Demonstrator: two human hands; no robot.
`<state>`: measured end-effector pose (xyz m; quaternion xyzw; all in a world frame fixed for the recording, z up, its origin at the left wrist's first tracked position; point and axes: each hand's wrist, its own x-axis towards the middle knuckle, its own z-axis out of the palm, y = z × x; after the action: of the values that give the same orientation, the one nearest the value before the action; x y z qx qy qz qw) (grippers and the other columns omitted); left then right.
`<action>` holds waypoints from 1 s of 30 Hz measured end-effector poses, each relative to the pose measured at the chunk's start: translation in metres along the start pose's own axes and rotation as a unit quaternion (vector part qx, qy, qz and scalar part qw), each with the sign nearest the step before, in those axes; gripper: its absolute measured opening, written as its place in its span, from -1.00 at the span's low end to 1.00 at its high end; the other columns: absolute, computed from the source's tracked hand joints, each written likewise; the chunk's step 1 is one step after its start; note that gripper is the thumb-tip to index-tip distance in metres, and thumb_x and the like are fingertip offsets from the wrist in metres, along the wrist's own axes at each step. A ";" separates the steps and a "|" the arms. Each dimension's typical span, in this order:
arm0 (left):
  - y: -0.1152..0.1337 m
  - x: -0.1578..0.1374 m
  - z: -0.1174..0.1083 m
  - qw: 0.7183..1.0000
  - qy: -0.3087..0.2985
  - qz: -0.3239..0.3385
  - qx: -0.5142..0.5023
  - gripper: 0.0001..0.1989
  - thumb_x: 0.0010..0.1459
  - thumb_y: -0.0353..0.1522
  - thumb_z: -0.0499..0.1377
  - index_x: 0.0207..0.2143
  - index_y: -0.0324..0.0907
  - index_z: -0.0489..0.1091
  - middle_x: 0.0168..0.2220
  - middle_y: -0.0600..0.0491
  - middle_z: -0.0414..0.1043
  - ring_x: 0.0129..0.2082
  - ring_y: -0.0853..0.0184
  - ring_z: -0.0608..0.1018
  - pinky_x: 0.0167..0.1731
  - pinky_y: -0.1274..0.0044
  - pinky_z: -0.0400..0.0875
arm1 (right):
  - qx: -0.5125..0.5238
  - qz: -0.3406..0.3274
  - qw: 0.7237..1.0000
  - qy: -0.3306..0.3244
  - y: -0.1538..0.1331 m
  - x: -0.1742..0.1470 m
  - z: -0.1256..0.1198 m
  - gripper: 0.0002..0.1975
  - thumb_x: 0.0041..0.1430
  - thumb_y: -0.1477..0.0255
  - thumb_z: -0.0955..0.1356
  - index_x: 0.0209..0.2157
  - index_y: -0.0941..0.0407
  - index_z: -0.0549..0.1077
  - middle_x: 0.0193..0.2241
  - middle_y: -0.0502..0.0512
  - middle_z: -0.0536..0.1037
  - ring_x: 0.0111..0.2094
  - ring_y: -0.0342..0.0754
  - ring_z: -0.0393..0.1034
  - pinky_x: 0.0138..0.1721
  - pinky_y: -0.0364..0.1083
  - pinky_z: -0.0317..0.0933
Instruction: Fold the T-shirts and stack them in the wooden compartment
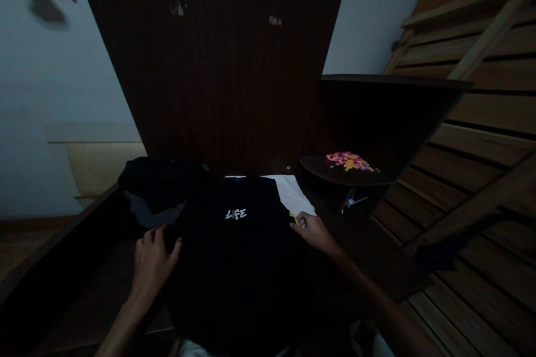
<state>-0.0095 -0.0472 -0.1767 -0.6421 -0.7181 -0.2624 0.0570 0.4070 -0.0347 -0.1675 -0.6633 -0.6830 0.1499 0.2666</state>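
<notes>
A black shirt (234,256) with a white print on its chest lies spread out in front of me. At its left edge is my left hand (153,262), its fingers loosely bent and the thumb held apart, with nothing seen in its grip. My right hand (313,230) pinches the shirt's right edge, where a small yellow patch (292,217) shows beside the fingers. White cloth (291,192) sticks out from under the shirt at the upper right. The dim light hides most folds of the black fabric.
A dark and grey clothes pile (157,189) sits at the back left. Behind stands a tall dark wooden panel (218,78). Pink, red and yellow bits (349,160) lie on a rounded shelf (314,166) to the right, near wooden slats (481,145).
</notes>
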 end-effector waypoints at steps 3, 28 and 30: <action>-0.007 0.002 -0.004 0.998 -0.044 -0.041 -0.011 -0.37 0.10 -0.07 -0.05 0.00 -0.39 0.37 -0.03 -0.32 0.40 -0.03 -0.08 0.42 -0.04 0.20 0.32 | 0.019 0.009 0.999 0.027 0.002 0.003 0.002 -0.95 0.04 0.42 0.30 -0.47 0.08 0.35 -0.51 0.00 0.48 -0.45 -0.09 0.37 -0.42 -0.16 0.13; 0.012 -0.013 -0.051 0.775 -0.286 -0.242 -0.509 -0.50 -0.20 -0.03 0.37 -0.30 -0.19 0.50 -0.26 -0.10 0.61 -0.21 0.08 0.63 -0.22 0.37 0.54 | 0.420 0.165 0.890 -0.061 0.011 -0.009 0.012 -0.45 -0.27 0.16 0.49 -0.28 0.02 0.18 -0.57 -0.17 0.45 -0.66 -0.18 0.31 -0.68 -0.24 0.07; 0.013 -0.013 -0.053 0.773 -0.263 -0.239 -0.526 -0.49 -0.15 -0.01 0.34 -0.25 -0.18 0.48 -0.22 -0.09 0.61 -0.22 0.12 0.63 -0.21 0.38 0.54 | 0.417 0.163 0.893 -0.050 0.013 -0.008 0.011 -0.46 -0.24 0.15 0.46 -0.27 0.01 0.17 -0.55 -0.17 0.43 -0.67 -0.18 0.28 -0.69 -0.23 0.07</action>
<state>-0.0082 -0.0824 -0.1330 -0.4237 -0.5855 -0.4249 -0.5451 0.4114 -0.0398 -0.1856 -0.5846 -0.4523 0.4955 0.4563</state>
